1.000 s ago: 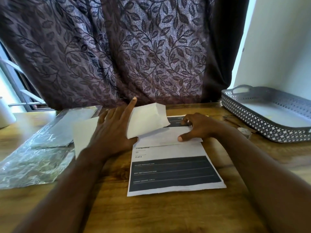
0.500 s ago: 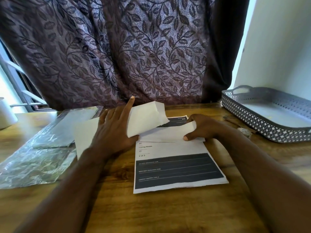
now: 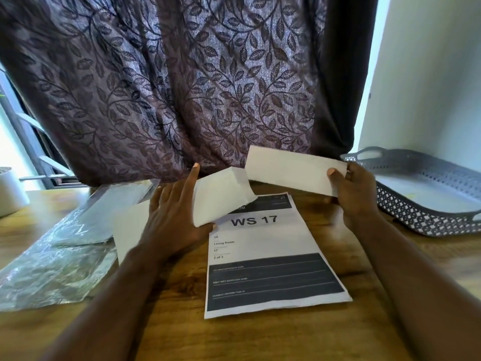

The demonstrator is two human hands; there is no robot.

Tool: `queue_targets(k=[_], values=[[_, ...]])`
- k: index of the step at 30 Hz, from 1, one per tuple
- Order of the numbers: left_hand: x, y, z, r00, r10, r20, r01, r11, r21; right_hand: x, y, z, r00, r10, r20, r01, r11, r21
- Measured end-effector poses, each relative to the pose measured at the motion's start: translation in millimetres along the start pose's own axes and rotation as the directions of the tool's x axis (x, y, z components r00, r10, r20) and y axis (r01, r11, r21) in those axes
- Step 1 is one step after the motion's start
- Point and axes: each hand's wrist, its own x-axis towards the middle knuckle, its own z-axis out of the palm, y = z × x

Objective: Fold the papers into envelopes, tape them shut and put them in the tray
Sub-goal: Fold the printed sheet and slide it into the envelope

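The right hand (image 3: 356, 194) pinches a folded envelope (image 3: 291, 173) by its right end, thumb on the near face and fingers behind, and holds it lifted off the table at about one o'clock from the printed sheet (image 3: 270, 256). The left hand (image 3: 174, 220) lies spread and pressing flat, palm down, at ten o'clock, with a second folded paper (image 3: 221, 196) tucked between its forefinger and thumb and more white paper (image 3: 130, 225) under the palm. The grey tray (image 3: 421, 217) sits at three o'clock, just beside the raised envelope.

The envelope looks light and thin, stiff enough along its creases to stay level from one end, though it would likely sag or spring open if gripped loosely. Taking it across a folded edge, near a corner, should keep the flaps shut. Crinkled plastic wrap (image 3: 52, 261) lies at nine o'clock on the wooden table (image 3: 260, 340).
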Motion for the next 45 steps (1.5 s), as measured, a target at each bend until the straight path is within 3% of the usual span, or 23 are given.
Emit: queue_targets(k=[12, 23, 28, 30, 33, 37, 45], values=[[1, -5, 4, 1.0, -0.022, 0.014, 0.021, 0.999, 0.035, 6, 6, -11, 1.0, 0.0, 0.0, 0.0, 0.995, 0.104], [2, 5, -1, 0.997, 0.071, 0.016, -0.071, 0.997, 0.017, -7, -7, -4, 0.971, -0.117, 0.208, 0.122, 0.992, -0.012], [1, 11, -1, 0.992, 0.113, 0.058, -0.113, 0.994, 0.004, -25, -25, 11, 0.921, 0.009, 0.39, -0.044, 0.996, 0.083], [1, 13, 0, 0.99, 0.125, 0.064, -0.126, 0.992, 0.01, -33, -27, 18, 0.899, -0.012, 0.437, -0.026, 0.996, 0.081], [0, 17, 2, 0.986, 0.15, 0.067, -0.151, 0.988, 0.013, -44, -22, 30, 0.891, -0.086, 0.446, 0.109, 0.994, -0.026], [2, 21, 4, 0.981, 0.186, 0.064, -0.187, 0.982, 0.012, -55, -22, 45, 0.842, -0.082, 0.534, 0.152, 0.984, -0.088], [1, 18, 0, 0.993, 0.098, 0.072, -0.095, 0.994, -0.046, -51, -25, 35, 0.852, -0.011, 0.523, 0.013, 1.0, 0.0]])
